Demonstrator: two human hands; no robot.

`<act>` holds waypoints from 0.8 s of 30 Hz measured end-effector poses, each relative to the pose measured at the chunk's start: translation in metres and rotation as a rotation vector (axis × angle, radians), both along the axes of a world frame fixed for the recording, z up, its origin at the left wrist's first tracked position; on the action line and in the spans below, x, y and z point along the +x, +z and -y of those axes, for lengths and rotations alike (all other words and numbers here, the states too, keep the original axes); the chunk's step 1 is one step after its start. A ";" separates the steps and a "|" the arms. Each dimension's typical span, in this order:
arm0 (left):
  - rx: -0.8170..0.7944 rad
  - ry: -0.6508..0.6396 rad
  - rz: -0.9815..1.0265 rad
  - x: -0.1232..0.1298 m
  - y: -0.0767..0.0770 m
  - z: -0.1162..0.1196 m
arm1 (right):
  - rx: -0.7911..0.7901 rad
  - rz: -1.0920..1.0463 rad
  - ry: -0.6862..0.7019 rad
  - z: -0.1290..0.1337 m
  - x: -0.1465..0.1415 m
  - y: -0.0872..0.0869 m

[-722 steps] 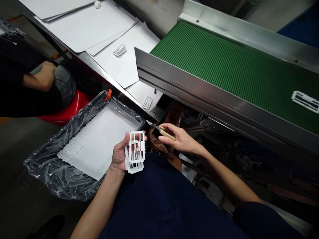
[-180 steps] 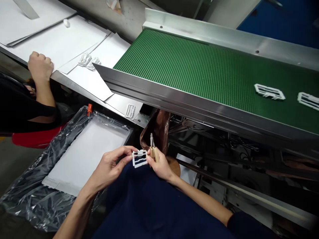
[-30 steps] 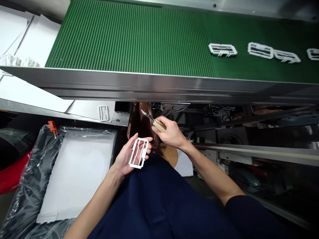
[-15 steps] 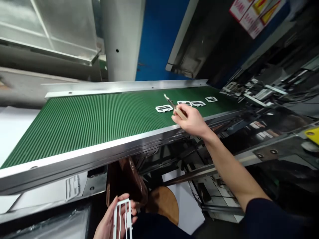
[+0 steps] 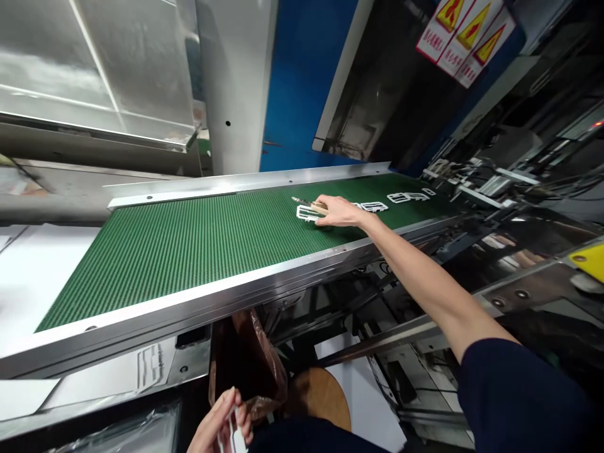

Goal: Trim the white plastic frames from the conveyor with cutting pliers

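Right arm (image 5: 419,277) stretched across green belt (image 5: 189,242)'s near edge. My right hand (image 5: 333,212), palm down, grips wooden-handled tool (image 5: 312,205); white frame (image 5: 311,218) at fingertips, midway between edges, pinch unclear. Left hand (image 5: 218,423), below near edge, clasps second frame (image 5: 239,441).

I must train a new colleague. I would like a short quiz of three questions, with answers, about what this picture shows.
1. Which hand holds the slim metal tool with a pale wooden handle?
2. True or false: several open white plastic frames lie on the green ribbed conveyor belt.
3. What does the left hand hold?
A. A yellow cup
B. A white plastic frame
C. A red metal can

Key:
1. The right hand.
2. True.
3. B.
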State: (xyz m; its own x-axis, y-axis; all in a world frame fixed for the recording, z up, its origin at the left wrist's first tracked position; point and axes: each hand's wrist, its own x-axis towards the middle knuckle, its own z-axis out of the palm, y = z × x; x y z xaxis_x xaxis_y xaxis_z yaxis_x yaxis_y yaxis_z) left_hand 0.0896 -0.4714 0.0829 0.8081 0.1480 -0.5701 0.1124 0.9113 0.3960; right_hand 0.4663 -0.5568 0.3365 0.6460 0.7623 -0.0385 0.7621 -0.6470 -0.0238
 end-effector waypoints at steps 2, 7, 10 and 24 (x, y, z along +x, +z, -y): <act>0.076 -0.007 -0.018 0.002 0.023 0.001 | 0.130 -0.054 0.079 0.011 -0.028 0.006; 0.323 -0.060 0.045 0.013 0.083 0.000 | 0.318 -0.279 0.437 0.041 -0.130 -0.017; 0.409 -0.073 0.101 0.017 0.098 0.001 | 0.389 -0.275 0.534 0.053 -0.177 -0.057; 0.713 -0.104 -0.050 0.005 0.078 0.009 | 0.349 -0.439 0.414 0.077 -0.211 -0.132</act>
